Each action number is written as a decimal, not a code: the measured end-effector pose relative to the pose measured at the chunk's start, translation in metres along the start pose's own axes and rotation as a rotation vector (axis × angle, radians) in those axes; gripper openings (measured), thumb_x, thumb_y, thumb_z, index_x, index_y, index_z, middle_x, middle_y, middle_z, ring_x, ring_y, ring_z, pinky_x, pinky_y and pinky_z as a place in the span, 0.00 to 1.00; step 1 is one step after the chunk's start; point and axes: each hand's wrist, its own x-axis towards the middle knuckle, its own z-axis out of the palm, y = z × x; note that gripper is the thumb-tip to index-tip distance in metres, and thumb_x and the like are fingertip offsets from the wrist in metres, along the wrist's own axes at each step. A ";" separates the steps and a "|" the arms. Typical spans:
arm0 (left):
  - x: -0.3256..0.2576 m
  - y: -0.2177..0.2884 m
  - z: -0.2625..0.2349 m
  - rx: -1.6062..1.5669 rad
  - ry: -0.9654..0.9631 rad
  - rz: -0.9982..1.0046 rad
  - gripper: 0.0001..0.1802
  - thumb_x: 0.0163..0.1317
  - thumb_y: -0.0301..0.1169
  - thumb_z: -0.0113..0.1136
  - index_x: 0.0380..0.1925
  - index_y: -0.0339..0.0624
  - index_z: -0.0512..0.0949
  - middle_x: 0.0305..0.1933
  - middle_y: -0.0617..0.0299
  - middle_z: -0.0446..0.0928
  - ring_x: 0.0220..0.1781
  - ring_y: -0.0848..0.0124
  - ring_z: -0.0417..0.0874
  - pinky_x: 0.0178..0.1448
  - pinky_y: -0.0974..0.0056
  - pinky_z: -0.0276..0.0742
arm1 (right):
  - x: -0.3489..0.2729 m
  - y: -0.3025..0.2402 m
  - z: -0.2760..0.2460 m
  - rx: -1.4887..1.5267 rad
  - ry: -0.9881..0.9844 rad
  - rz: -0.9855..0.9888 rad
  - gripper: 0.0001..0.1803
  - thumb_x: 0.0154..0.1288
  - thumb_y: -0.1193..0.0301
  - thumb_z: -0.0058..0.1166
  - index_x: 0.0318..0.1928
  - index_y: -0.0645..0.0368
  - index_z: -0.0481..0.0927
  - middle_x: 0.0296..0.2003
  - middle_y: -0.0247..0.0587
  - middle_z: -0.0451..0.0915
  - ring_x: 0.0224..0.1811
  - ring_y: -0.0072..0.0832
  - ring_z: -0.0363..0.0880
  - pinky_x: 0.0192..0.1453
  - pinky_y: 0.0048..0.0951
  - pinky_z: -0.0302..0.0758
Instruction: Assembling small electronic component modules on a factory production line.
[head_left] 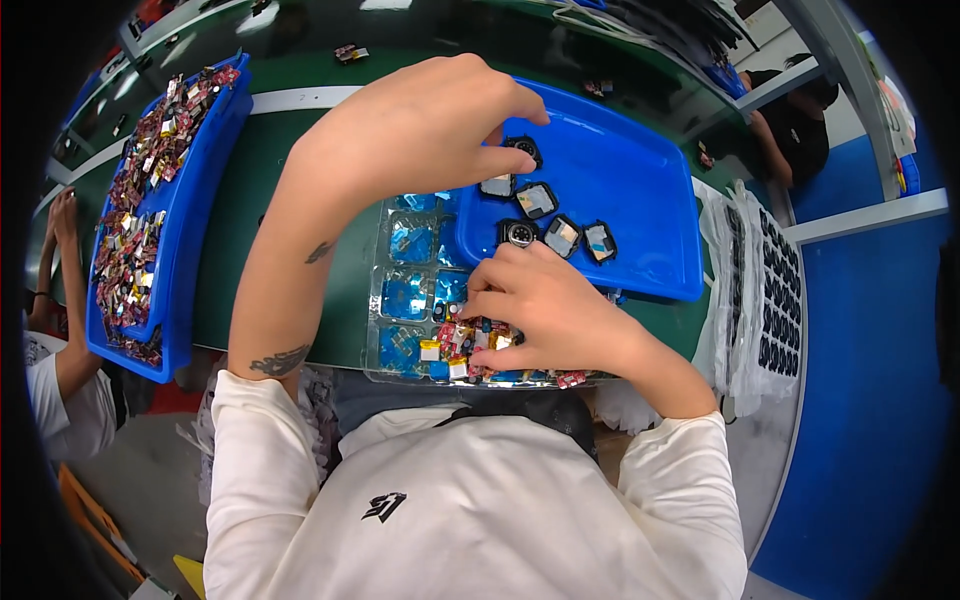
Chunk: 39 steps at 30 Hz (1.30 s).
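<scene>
My left hand point(430, 125) hovers at the left edge of a blue plastic tray point(630, 170), thumb and forefinger apart, with nothing visible held. Close by its thumb lies a round black watch case point(522, 150). Several more cases sit in the tray, some showing grey insides, such as one square-looking case point(536, 200). My right hand point(550, 305) reaches down over a pile of small red circuit boards with battery cells point(490, 340). Its thumb and fingers are spread over them. The pile rests on a clear blister tray point(405, 295) with blue-looking pockets.
A long blue bin point(180, 240) heaped with small boards stands at left. White sheets with rows of black pieces point(780, 300) lie at right. Two other people work nearby, one person's arms point(65, 230) at far left. Stray boards point(350, 53) lie on the green surface beyond.
</scene>
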 end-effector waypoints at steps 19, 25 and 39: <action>0.001 0.015 -0.011 -0.279 0.012 0.209 0.12 0.52 0.26 0.65 0.37 0.34 0.81 0.31 0.52 0.82 0.32 0.61 0.84 0.36 0.63 0.77 | -0.017 0.008 -0.023 1.019 0.579 0.233 0.12 0.57 0.82 0.60 0.42 0.67 0.74 0.37 0.43 0.80 0.39 0.24 0.80 0.43 0.24 0.79; -0.003 0.025 -0.024 -0.492 0.097 0.204 0.05 0.53 0.24 0.64 0.30 0.34 0.83 0.28 0.57 0.81 0.30 0.68 0.81 0.36 0.68 0.74 | 0.003 0.015 -0.069 0.807 0.721 0.090 0.16 0.56 0.83 0.62 0.44 0.67 0.74 0.36 0.43 0.80 0.40 0.24 0.81 0.46 0.23 0.78; 0.000 0.035 -0.026 -0.462 0.481 -0.135 0.07 0.51 0.24 0.67 0.30 0.34 0.81 0.32 0.62 0.81 0.37 0.77 0.79 0.42 0.74 0.71 | 0.038 0.015 -0.090 0.620 1.012 -0.010 0.12 0.56 0.82 0.62 0.40 0.66 0.75 0.33 0.43 0.82 0.36 0.22 0.82 0.41 0.20 0.80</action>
